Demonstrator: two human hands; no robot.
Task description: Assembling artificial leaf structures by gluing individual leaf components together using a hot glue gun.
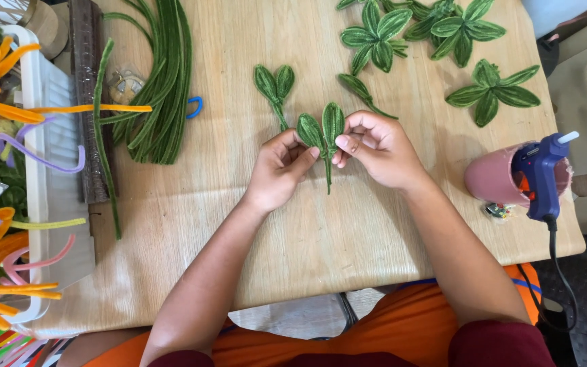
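Head view: your left grip pinches the left leaf, your right grip the right leaf of the leaf pair, held between both over the tabletop; stem points toward you.

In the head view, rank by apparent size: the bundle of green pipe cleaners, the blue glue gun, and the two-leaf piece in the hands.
1. Bundle of green pipe cleaners, clearly largest.
2. Blue glue gun.
3. Two-leaf piece, pinched by the left hand and right hand; its stem makes it close to the gun, so the last two are unsure.
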